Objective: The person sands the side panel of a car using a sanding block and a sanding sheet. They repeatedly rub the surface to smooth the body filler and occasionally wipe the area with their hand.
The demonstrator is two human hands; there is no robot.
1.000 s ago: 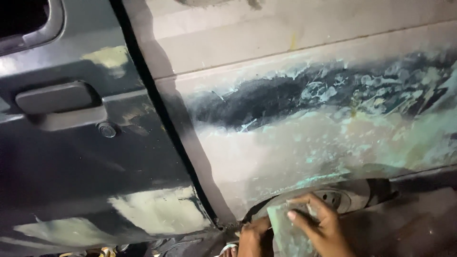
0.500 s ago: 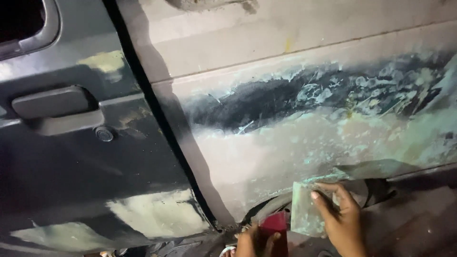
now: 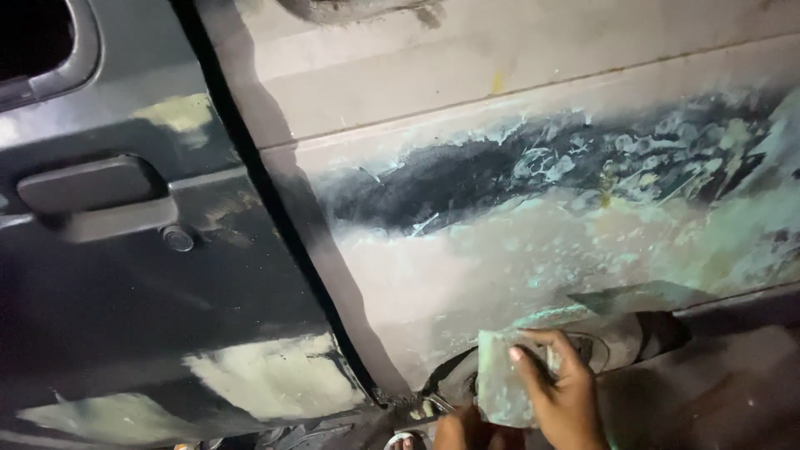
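Low at the bottom edge, a pale green, dust-coated rectangular sanding sheet is pinched in the right hand, thumb across its face and fingers curled over its upper edge, pressing it toward the bodywork. Just below that grip, the left hand shows only its knuckles at the frame's edge; whether it grasps anything cannot be told. Directly above the grip spreads the sanded grey-white car body panel, streaked with dark paint and green filler. Left of the grip, beyond a black seam, sits the dark car door with its black door handle and pale filler patches.
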